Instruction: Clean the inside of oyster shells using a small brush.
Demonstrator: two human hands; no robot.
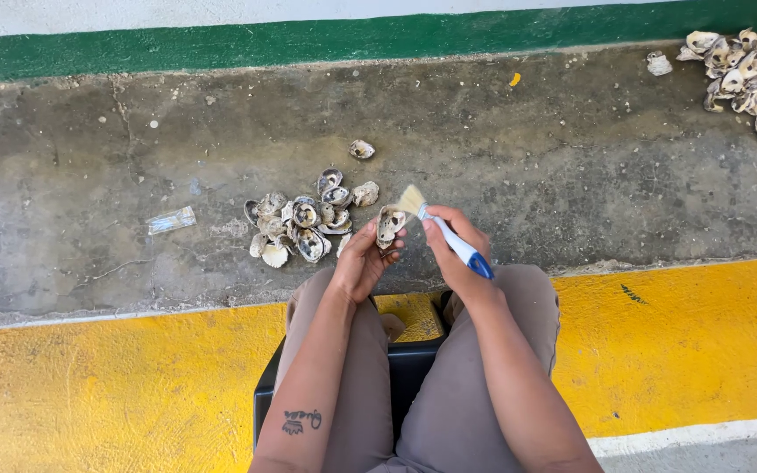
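Left hand (363,261) cupped around a shell (389,224), right hand (454,247) gripping a white-and-blue brush (445,231) — bristles touching the shell's upper edge. Just left of the hands, a small shell heap (301,221) — on bare concrete (527,166).

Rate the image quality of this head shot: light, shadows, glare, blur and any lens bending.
Head view: even, soft daylight with no glare; only faint shadows under the shell pile. Focus is sharp on the left hand, its shell, and the right hand with the brush. The green stripe bows slightly, a sign of wide-angle distortion. The far shell heap is cut by the frame edge.
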